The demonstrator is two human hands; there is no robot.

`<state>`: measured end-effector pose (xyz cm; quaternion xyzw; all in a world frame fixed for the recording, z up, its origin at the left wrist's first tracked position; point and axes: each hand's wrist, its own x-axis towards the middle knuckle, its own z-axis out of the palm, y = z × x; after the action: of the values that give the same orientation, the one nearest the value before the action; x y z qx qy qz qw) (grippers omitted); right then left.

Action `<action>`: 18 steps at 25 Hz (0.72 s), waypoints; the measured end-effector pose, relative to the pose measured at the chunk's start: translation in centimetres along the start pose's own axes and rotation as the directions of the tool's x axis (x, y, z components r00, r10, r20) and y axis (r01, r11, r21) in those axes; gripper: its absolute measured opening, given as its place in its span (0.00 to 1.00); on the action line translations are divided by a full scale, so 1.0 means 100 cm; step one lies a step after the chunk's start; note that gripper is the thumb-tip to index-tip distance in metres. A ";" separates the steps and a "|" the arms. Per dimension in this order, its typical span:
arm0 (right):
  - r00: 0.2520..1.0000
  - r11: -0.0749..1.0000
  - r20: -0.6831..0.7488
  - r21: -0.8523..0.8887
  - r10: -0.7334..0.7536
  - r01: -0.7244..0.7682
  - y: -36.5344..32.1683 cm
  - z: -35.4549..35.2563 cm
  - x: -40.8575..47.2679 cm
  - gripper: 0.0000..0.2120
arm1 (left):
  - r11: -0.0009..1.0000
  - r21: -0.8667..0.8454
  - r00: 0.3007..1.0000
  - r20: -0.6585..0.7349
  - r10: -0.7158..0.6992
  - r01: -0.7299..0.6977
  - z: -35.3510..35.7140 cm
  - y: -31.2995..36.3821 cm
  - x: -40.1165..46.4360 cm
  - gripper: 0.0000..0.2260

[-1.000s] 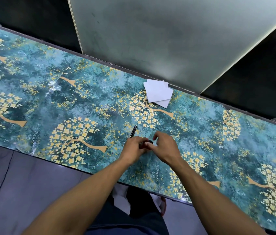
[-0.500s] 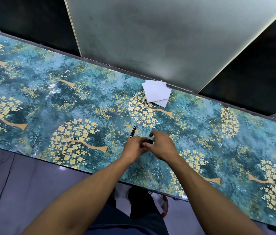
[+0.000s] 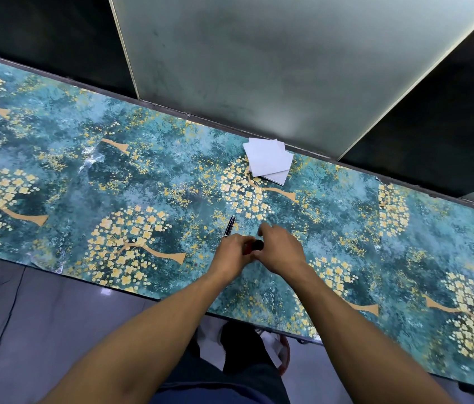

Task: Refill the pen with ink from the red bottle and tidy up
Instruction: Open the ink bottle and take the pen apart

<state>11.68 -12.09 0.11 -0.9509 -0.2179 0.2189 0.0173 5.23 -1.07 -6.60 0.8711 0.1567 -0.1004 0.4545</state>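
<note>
A small ink bottle with a black cap stands on the table between my hands; a sliver of red shows below the cap, and the rest is hidden. My left hand is wrapped around the bottle's body. My right hand pinches the cap from the right, with its index finger raised. A black pen with a silver clip lies on the table just beyond my left hand, its near end hidden under my fingers.
The table wears a teal cover with yellow flower trees. Folded white paper sheets lie by the far edge, against a grey wall panel. The near edge runs just behind my wrists, with my legs and the floor below.
Both hands stay together at the bottle. My right hand's fingers have shifted slightly around the cap. The pen has not moved.
</note>
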 end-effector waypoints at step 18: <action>0.988 0.988 0.018 -0.020 0.152 -0.152 -0.012 0.000 0.001 0.17 | 1.000 0.005 1.000 0.007 0.001 -0.001 -0.001 -0.003 0.002 0.16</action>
<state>11.31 -11.00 0.25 -0.9627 -0.1470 0.2268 -0.0104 5.33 -0.77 -6.83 0.8719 0.1545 -0.1037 0.4529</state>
